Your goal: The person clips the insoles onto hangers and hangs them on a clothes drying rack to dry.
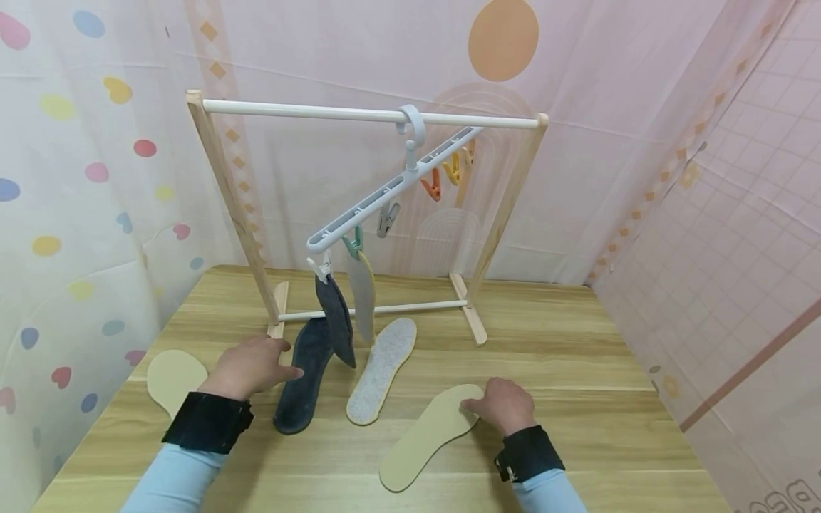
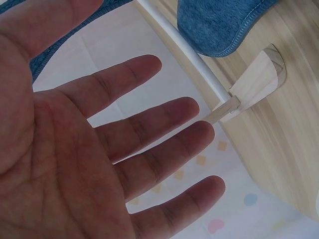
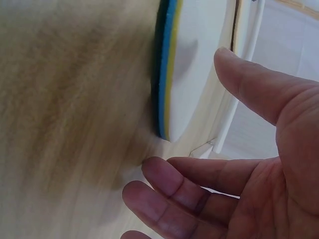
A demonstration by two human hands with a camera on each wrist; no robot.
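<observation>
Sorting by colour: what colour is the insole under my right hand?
Pale beige insole; the head view shows it best.

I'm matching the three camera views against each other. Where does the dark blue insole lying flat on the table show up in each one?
Head: the dark blue insole lies left of centre, beside the left hand.
Left wrist: its fuzzy rounded end fills the top edge.
Right wrist: not in it.
Shared landmark: the rack's white bottom rail, top centre in the left wrist view.
</observation>
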